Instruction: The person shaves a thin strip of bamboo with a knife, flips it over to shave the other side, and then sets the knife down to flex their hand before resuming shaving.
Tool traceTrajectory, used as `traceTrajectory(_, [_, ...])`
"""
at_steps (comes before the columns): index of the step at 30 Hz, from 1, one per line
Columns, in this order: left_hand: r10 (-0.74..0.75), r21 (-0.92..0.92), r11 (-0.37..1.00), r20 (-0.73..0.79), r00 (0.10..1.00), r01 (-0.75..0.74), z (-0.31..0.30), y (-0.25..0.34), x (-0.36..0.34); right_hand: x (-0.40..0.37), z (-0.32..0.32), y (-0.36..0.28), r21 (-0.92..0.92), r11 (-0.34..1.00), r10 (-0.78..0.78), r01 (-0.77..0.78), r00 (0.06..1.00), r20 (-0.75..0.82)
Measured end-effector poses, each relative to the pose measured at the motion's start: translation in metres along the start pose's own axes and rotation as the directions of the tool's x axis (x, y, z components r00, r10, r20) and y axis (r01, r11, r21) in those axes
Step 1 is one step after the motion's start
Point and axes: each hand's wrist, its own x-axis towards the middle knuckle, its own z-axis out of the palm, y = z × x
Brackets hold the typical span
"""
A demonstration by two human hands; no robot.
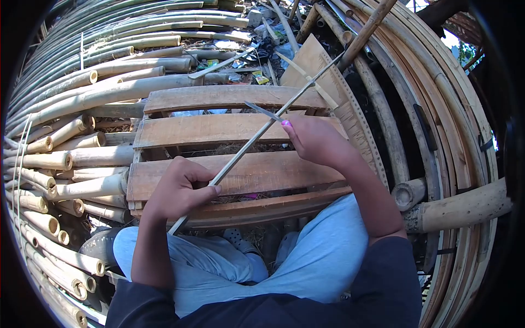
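Observation:
A long thin bamboo strip runs slantwise over the wooden slat bench, from near my lap up to the far right. My left hand is closed around its lower part, thumb lying along it. In my right hand is a knife, gripped by a handle with a pink part showing near the blade. Its blade points up and left and crosses the strip just ahead of my right fingers. My fingers hide most of the handle.
Stacked bamboo poles fill the left side. A plywood sheet leans at the bench's far right corner, with long wooden strips curving along the right. A thick bamboo pole juts in beside my right elbow. Litter lies beyond the bench.

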Motion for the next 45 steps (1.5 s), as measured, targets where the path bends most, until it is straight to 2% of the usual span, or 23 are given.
traceTrajectory(1, [0.009, 0.020, 1.000, -0.005, 1.000, -0.008, 0.001, 0.000, 0.000, 0.006, -0.001, 0.005, -0.004, 0.996, 0.093, -0.093, 0.995, 0.024])
traceTrajectory(2, [0.020, 0.038, 0.999, -0.013, 1.000, -0.019, 0.002, 0.001, -0.001, 0.019, 0.005, 0.027, -0.002, 0.995, 0.099, -0.099, 0.995, 0.024])
traceTrajectory(4, [0.022, 0.022, 1.000, -0.016, 1.000, -0.022, 0.005, -0.001, -0.001, 0.042, 0.025, 0.084, -0.006, 0.974, 0.223, -0.227, 0.963, -0.149])
traceTrajectory(5, [0.023, 0.007, 1.000, -0.022, 0.999, -0.023, 0.006, -0.001, -0.001, 0.040, 0.025, 0.084, -0.009, 0.973, 0.225, -0.229, 0.963, -0.151])
traceTrajectory(8, [0.010, -0.004, 1.000, -0.005, 1.000, -0.010, 0.004, 0.000, -0.001, 0.034, 0.022, 0.055, 0.010, 0.991, 0.129, -0.130, 0.965, -0.227])
traceTrajectory(10, [-0.003, -0.034, 0.999, -0.010, 1.000, 0.002, 0.004, -0.003, -0.001, 0.014, 0.006, 0.001, 0.096, 0.995, -0.015, 0.015, 1.000, -0.002])
traceTrajectory(11, [-0.014, -0.060, 0.998, -0.007, 1.000, 0.013, 0.004, -0.004, -0.001, 0.013, 0.008, 0.001, 0.101, 0.995, -0.013, 0.013, 1.000, 0.001])
traceTrajectory(13, [-0.012, -0.038, 0.999, -0.013, 1.000, 0.011, 0.005, -0.003, -0.001, 0.011, 0.014, 0.004, 0.123, 0.981, -0.141, 0.150, 0.987, -0.076])
traceTrajectory(14, [-0.002, -0.021, 1.000, -0.028, 1.000, 0.002, 0.006, -0.001, -0.002, 0.016, 0.018, 0.017, 0.128, 0.981, -0.136, 0.145, 0.988, -0.078])
traceTrajectory(17, [-0.036, -0.035, 0.999, -0.038, 0.999, 0.034, 0.010, 0.001, -0.003, 0.032, 0.018, 0.052, 0.088, 0.995, 0.065, -0.046, 0.972, -0.228])
traceTrajectory(18, [-0.031, -0.037, 0.999, -0.041, 0.999, 0.030, 0.011, 0.001, -0.003, 0.027, 0.010, 0.039, 0.083, 0.996, 0.063, -0.045, 0.971, -0.229])
traceTrajectory(20, [0.009, 0.012, 1.000, -0.041, 0.999, -0.009, 0.014, 0.002, -0.003, 0.011, -0.001, 0.000, 0.000, 1.000, 0.006, -0.006, 0.996, -0.093])
traceTrajectory(24, [0.004, 0.067, 0.998, -0.002, 1.000, -0.004, 0.017, 0.000, -0.006, 0.005, 0.004, 0.000, 0.018, 0.994, -0.109, 0.110, 0.994, -0.032])
traceTrajectory(26, [-0.032, 0.102, 0.994, -0.024, 0.999, 0.034, 0.021, 0.009, -0.007, 0.025, 0.014, 0.046, -0.034, 0.998, 0.036, -0.044, 0.977, -0.211])
traceTrajectory(28, [-0.023, 0.088, 0.996, -0.048, 0.999, 0.028, 0.024, 0.009, -0.007, 0.022, 0.003, 0.032, -0.039, 0.999, 0.010, -0.020, 0.971, -0.238])
traceTrajectory(30, [-0.023, 0.080, 0.996, -0.057, 0.998, 0.027, 0.026, 0.010, -0.006, -0.001, 0.000, -0.003, 0.015, 0.990, -0.138, 0.140, 0.987, -0.081])
traceTrajectory(32, [-0.004, 0.085, 0.996, -0.064, 0.998, 0.009, 0.025, 0.011, -0.006, 0.004, 0.003, 0.015, 0.008, 0.992, -0.125, 0.126, 0.989, -0.075])
traceTrajectory(34, [-0.036, 0.057, 0.998, -0.058, 0.998, 0.040, 0.024, 0.010, -0.007, 0.022, 0.016, 0.055, 0.008, 1.000, 0.008, -0.006, 0.972, -0.233])
traceTrajectory(35, [-0.062, 0.032, 0.997, -0.053, 0.997, 0.064, 0.024, 0.011, -0.007, 0.024, 0.011, 0.060, -0.030, 0.998, 0.049, -0.057, 0.974, -0.220])
traceTrajectory(38, [-0.037, 0.071, 0.997, -0.051, 0.998, 0.041, 0.023, 0.012, -0.007, 0.012, 0.005, 0.028, -0.062, 0.997, -0.063, 0.053, 0.982, -0.176])
traceTrajectory(42, [-0.082, 0.049, 0.995, -0.031, 0.996, 0.084, 0.024, 0.008, -0.007, 0.019, 0.014, 0.052, -0.056, 0.996, -0.073, 0.063, 0.978, -0.195])
traceTrajectory(44, [-0.050, 0.071, 0.996, -0.050, 0.997, 0.054, 0.025, 0.006, -0.007, 0.037, 0.019, 0.095, -0.002, 0.987, 0.155, -0.162, 0.951, -0.269])
traceTrajectory(45, [-0.050, 0.070, 0.996, -0.054, 0.997, 0.053, 0.024, 0.006, -0.008, 0.035, 0.021, 0.093, -0.023, 0.987, 0.147, -0.161, 0.943, -0.298])
